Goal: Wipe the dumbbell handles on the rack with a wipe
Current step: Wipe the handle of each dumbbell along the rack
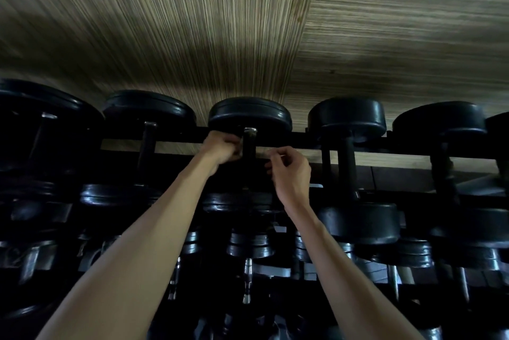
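Observation:
A row of black dumbbells lies on the top tier of a dark rack (303,136). The middle dumbbell (249,115) has a dark handle (249,147) with a shiny collar at its far end. My left hand (221,148) is closed against the left side of that handle, pinching a thin, dark wipe (240,147) that is hard to make out. My right hand (289,171) is just right of the handle, fingers curled and pinched; whether it also holds the wipe is unclear in the dim light.
Neighbouring dumbbells sit left (148,111) and right (347,116) of the middle one. Lower tiers hold several smaller dumbbells with chrome handles (248,273). Behind the rack rises a striped wood-grain wall (220,23).

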The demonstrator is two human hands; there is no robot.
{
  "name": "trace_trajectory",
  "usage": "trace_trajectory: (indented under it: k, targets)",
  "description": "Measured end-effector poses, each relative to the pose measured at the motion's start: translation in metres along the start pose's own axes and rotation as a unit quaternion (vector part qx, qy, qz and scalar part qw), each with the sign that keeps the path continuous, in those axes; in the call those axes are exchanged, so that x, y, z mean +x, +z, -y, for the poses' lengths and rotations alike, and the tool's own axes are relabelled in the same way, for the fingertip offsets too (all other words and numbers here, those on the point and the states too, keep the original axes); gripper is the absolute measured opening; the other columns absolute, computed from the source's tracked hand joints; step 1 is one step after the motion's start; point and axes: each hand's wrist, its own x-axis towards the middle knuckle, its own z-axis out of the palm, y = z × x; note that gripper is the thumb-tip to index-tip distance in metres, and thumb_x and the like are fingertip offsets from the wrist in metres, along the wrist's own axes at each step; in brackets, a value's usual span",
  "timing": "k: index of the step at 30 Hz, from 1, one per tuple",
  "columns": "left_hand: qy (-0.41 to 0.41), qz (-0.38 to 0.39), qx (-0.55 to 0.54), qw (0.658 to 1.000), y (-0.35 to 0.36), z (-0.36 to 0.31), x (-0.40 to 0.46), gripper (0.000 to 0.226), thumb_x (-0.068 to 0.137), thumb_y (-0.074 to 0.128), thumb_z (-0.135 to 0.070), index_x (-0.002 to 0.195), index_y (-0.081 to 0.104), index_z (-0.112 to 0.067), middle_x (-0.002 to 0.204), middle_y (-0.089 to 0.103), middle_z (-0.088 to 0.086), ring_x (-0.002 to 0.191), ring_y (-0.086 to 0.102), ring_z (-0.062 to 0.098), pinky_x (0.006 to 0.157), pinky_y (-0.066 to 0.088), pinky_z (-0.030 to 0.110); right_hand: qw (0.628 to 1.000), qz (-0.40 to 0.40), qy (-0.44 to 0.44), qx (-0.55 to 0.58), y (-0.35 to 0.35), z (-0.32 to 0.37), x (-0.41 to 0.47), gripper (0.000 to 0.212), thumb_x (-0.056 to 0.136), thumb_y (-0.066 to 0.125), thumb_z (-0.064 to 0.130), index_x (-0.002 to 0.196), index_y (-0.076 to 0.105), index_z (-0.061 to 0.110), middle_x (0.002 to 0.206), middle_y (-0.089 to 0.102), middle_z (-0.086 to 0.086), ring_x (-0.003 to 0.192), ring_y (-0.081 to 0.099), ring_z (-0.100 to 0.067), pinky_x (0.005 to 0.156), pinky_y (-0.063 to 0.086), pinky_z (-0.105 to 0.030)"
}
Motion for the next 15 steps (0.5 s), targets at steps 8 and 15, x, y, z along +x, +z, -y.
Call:
trace_trajectory:
  k: [8,15]
  targets:
    - [-0.037,0.129,0.182,0.974,-0.012,0.015,-0.028,0.03,0.088,0.055,0.016,0.071,0.063,-0.006,0.051,0.064,-0.005,0.046,0.061,0.0,0.052,0.053,0.013,1.0,0.006,-0.006,-0.004,-0.001,0.0,0.0,0.017,0.099,0.059,0.015,0.087,0.07,0.016,0.068,0.07,-0.007,0.049,0.056,-0.007,0.044,0.046,-0.023]
    - [-0.017,0.122,0.211,0.97,-0.014,0.017,-0.021,0.025,0.087,0.061,0.011,0.072,0.069,-0.008,0.055,0.065,-0.006,0.061,0.064,0.012,0.067,0.057,0.025,1.0,-0.003,-0.007,-0.012,0.001,-0.004,0.003,0.014,0.098,0.06,0.018,0.089,0.071,0.016,0.069,0.071,-0.006,0.054,0.062,-0.012,0.048,0.05,-0.027]
